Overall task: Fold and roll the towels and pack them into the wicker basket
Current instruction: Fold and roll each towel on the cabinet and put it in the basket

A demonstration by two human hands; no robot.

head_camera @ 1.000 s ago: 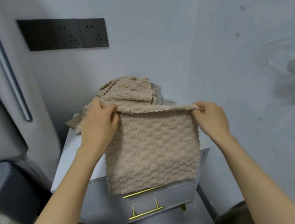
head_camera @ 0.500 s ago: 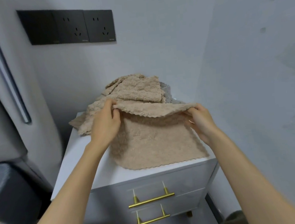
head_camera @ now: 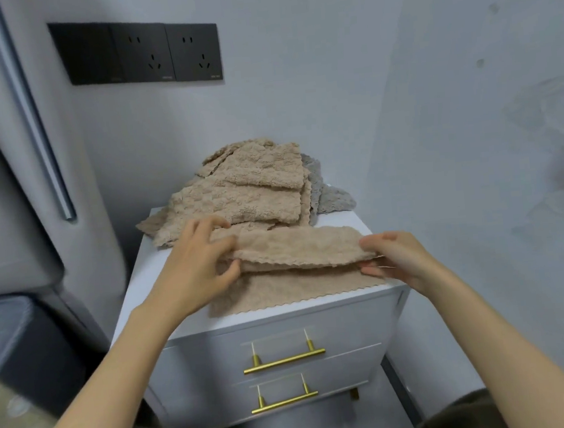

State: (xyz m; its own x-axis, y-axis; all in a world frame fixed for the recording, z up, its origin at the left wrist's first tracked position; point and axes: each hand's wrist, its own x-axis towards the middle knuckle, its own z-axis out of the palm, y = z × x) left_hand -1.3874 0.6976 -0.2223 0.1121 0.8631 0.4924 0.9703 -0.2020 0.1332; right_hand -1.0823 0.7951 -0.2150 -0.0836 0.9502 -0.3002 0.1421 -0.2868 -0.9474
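Observation:
A beige waffle-textured towel (head_camera: 299, 273) lies on the front of the white cabinet top (head_camera: 148, 263), its far edge folded over toward me. My left hand (head_camera: 196, 265) pinches the left end of that folded edge. My right hand (head_camera: 397, 258) pinches the right end. Behind them sits a loose pile of beige towels (head_camera: 247, 189) with a grey towel (head_camera: 326, 193) at its right side. No wicker basket is in view.
The cabinet has two drawers with gold handles (head_camera: 283, 362) and stands in a corner between grey walls. A grey refrigerator (head_camera: 14, 169) is close on the left, with a dark bin (head_camera: 22, 342) below. Black wall sockets (head_camera: 144, 53) are above.
The towel went from hanging in front of the cabinet to lying on its top. Both hands have since brought the far edge over toward me, forming a fold.

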